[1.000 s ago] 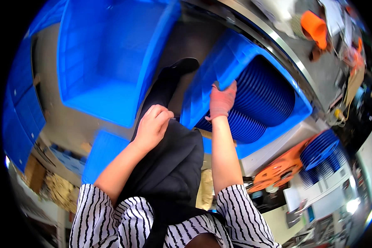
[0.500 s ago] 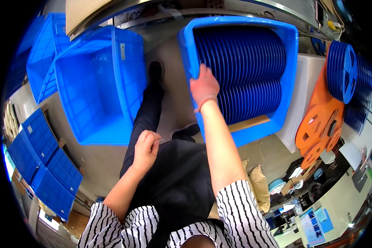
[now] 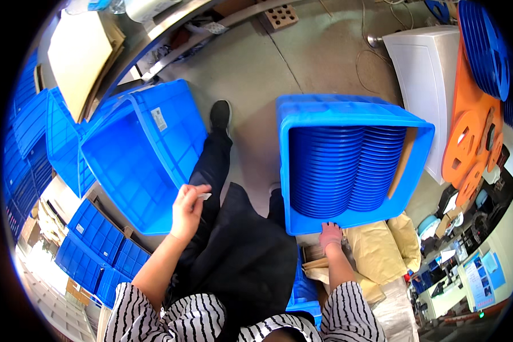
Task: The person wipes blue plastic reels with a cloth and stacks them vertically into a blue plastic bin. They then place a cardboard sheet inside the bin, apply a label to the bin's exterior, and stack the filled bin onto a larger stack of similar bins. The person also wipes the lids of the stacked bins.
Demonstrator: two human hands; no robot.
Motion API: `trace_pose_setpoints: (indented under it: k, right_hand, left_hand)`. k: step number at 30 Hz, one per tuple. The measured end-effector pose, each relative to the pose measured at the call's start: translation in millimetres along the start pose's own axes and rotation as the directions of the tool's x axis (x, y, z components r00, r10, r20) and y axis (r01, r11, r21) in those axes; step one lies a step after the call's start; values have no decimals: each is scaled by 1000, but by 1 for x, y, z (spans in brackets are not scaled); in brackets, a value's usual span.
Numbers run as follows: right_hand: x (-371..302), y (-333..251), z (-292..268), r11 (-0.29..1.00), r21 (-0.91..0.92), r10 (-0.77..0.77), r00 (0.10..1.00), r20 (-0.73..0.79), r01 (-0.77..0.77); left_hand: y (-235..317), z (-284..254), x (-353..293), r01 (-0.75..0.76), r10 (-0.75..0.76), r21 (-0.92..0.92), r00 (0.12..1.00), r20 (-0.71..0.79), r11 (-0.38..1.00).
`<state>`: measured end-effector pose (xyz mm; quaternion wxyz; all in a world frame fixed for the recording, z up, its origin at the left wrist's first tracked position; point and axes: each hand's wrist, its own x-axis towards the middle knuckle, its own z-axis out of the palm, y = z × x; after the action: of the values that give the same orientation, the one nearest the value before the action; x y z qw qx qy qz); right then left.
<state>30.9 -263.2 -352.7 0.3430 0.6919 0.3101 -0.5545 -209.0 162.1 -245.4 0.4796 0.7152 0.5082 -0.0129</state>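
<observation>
My right hand (image 3: 330, 235), in a thin pinkish glove, has its fingers bent over the near rim of a blue plastic crate (image 3: 359, 228). Inside that crate, thin blue reels (image 3: 325, 171) stand packed in two rows, with a brown cardboard strip (image 3: 402, 162) along the right side. The crate's opening faces me, so it seems tilted. My left hand (image 3: 187, 214) is bare and raised over my left leg, closed with a small white scrap (image 3: 204, 195) at the fingertips. Beside it on the left is another blue crate (image 3: 134, 165) with nothing visible inside.
More blue crates (image 3: 91, 251) are stacked at the left. Brown paper sacks (image 3: 376, 248) lie beside my right forearm. On the right are a white cabinet (image 3: 419, 85), an orange panel with round plates (image 3: 467, 142) and more blue reels (image 3: 484, 45). A metal-edged bench (image 3: 165, 34) runs along the far left.
The reel-filled crate has turned counterclockwise and come nearer, its gripped rim swinging from the left side to the near side. My right hand has moved with it. My left hand remains closed.
</observation>
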Motion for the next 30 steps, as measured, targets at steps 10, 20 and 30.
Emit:
trace_pose_setpoints:
  k: [10, 20, 30]
  right_hand:
    - [36, -80, -231, -373, 869, 297, 929, -219, 324]
    - [75, -166, -252, -276, 830, 624, 747, -229, 485]
    - [38, -267, -203, -17, 985, 371, 915, -156, 174]
  left_hand:
    - [0, 48, 20, 304, -245, -594, 952, 181, 745]
    - [11, 77, 105, 300, -143, -610, 945, 293, 734]
    - [16, 136, 191, 315, -89, -610, 924, 371, 727]
